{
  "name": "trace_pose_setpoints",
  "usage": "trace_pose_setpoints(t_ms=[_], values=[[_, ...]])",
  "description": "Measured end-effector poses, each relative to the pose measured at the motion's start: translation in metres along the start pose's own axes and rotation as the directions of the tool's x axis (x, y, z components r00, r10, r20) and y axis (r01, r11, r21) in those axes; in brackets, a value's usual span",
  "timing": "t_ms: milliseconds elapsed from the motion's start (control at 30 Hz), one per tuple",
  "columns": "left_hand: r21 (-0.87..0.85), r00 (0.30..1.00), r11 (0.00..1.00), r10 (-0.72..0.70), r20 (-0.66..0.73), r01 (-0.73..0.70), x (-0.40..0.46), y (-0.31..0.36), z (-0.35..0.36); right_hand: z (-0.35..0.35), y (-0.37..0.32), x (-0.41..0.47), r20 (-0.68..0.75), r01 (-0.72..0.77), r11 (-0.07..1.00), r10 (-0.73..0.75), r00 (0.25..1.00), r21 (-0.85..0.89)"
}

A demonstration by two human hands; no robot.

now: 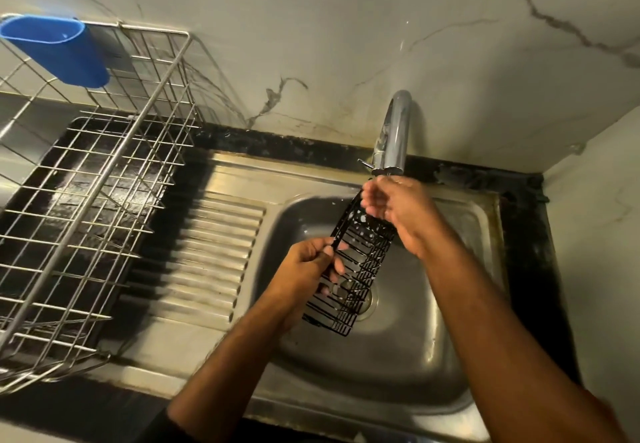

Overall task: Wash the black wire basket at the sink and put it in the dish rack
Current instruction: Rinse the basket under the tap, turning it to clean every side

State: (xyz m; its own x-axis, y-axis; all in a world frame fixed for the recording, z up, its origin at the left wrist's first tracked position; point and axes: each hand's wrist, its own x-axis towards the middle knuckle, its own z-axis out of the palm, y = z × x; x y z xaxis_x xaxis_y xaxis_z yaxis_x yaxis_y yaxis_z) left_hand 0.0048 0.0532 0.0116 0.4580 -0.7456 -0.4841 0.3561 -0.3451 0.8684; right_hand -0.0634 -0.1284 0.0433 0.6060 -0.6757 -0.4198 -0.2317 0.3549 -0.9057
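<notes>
The black wire basket (353, 269) is long and narrow and tilts over the steel sink bowl (443, 331), its upper end just under the chrome tap (393, 131). My left hand (308, 266) grips its left side rail near the middle. At the basket's top end, right below the spout, my right hand (398, 210) is closed around it. White droplets or suds speckle the upper wires. The steel wire dish rack (104, 172) stands to the left on the black counter.
A blue plastic cup holder (59, 47) hangs on the rack's far rim. The ribbed steel drainboard (214, 255) lies between rack and bowl. A marble-pattern wall runs behind, and a side wall closes the right. The drain (367, 299) sits under the basket.
</notes>
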Motion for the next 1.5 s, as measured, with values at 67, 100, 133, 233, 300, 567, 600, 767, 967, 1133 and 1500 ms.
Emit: trace_pose_setpoints(t_ms=[67,100,133,233,300,567,600,767,967,1133,1500], values=[[0.014,1.0,1.0,0.001,0.005,-0.001,-0.001,0.002,0.0,0.001,0.005,-0.004,0.05,0.042,0.997,-0.039,0.998,-0.06],[0.028,1.0,1.0,-0.001,0.006,0.0,-0.002,0.002,0.001,0.001,0.006,-0.005,0.017,0.054,0.999,-0.054,0.998,-0.001],[0.037,1.0,0.999,-0.003,0.005,0.003,-0.002,0.002,0.002,0.0,0.005,-0.005,-0.023,0.059,0.996,-0.058,0.998,0.065],[0.014,1.0,1.0,-0.011,0.0,0.011,-0.006,0.002,0.004,-0.006,0.0,-0.004,0.039,0.016,0.996,-0.02,0.999,0.093],[0.009,1.0,1.0,-0.013,0.002,0.013,-0.006,0.002,0.005,-0.01,-0.002,0.001,-0.009,-0.012,0.981,0.014,1.0,0.196],[0.066,1.0,0.998,-0.02,0.024,0.018,-0.006,0.002,0.008,-0.006,-0.001,0.01,-0.073,0.111,0.994,-0.111,0.991,-0.012],[0.072,1.0,0.997,-0.019,0.023,0.017,-0.006,0.002,0.008,-0.002,0.005,0.006,-0.006,0.189,0.959,-0.195,0.981,-0.21],[0.087,0.999,0.996,0.035,0.014,-0.036,-0.008,0.001,0.006,0.017,0.047,-0.031,0.515,0.64,0.405,-0.383,0.767,-0.653],[0.092,0.999,0.996,0.011,0.041,-0.015,-0.014,0.005,0.003,-0.021,0.044,0.019,0.28,0.373,0.222,-0.359,0.89,-0.901],[0.012,0.999,0.999,0.038,0.034,-0.038,-0.015,0.005,0.003,0.006,0.049,-0.006,0.563,0.575,-0.063,-0.32,0.762,-0.815],[-0.058,0.999,0.998,0.04,0.029,-0.039,-0.016,-0.001,-0.004,0.024,0.058,-0.007,0.639,0.677,-0.026,-0.358,0.681,-0.736]])
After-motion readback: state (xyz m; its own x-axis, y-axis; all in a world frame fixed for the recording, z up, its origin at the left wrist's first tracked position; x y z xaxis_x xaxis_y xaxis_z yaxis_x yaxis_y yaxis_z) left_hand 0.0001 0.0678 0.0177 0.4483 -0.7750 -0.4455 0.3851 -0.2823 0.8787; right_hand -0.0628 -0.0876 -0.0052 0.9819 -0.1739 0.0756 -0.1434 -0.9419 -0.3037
